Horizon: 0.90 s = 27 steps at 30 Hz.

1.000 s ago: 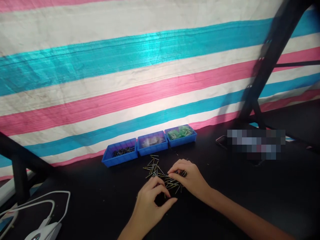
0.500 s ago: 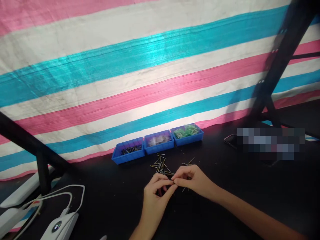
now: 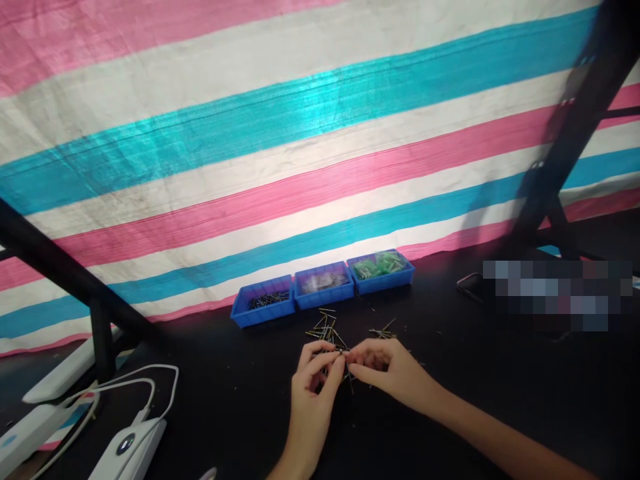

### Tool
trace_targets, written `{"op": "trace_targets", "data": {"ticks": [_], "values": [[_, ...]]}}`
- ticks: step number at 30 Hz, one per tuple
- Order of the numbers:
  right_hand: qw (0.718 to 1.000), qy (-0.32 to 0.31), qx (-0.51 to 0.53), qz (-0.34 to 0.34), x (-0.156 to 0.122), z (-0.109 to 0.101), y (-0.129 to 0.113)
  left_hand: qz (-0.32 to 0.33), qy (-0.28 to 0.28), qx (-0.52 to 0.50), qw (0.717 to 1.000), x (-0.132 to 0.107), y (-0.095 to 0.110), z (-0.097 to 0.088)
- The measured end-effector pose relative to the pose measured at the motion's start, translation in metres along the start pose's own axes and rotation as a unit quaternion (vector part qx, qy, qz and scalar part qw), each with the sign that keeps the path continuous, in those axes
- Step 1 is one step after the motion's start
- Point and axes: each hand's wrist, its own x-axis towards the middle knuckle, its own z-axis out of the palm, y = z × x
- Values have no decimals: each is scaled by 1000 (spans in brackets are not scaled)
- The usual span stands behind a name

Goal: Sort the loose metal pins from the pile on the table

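Observation:
My left hand (image 3: pixel 315 383) is closed in a pinch, thumb against forefinger, on a thin metal rod (image 3: pixel 341 353) of which only a small brassy bit shows. My right hand (image 3: pixel 387 367) is curled just to the right, its fingertips almost touching the left ones; what lies in its fingers, if anything, is hidden. Behind the fingertips lies a loose pile of thin metal rods (image 3: pixel 325 328), some dark, some brass-coloured. A smaller group of rods (image 3: pixel 384 331) lies behind my right hand, partly covered by it.
Three blue bins stand in a row: one with dark rods (image 3: pixel 239 313), one with clear plastic bags (image 3: pixel 327 297), one with green-tinted bags (image 3: pixel 383 285). White devices with cables (image 3: pixel 131 443) lie at left. Black slanted posts (image 3: pixel 563 160) flank the striped sheet (image 3: pixel 280 167).
The view has shifted slightly, so the bins sit a little further right. My left fingertips have risen a little, and my right thumb has come away from them.

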Motion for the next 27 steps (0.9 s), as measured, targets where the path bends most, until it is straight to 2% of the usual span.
{"op": "trace_targets", "data": {"ticks": [4,11,20,27], "values": [[999,20,-36,-24,-1,-1,-1,-10,-7,3,1000,-1,-1,0],[997,-31,-39,-59,-6,3,-2,-15,-58,-7,998,-5,0,3],[997,6,-59,-53,-4,-4,-4,-53,-11,-58,997,0,5,0],[994,50,-67,-70,-3,-7,-8,-22,-5,-16,1000,0,4,-1]]}}
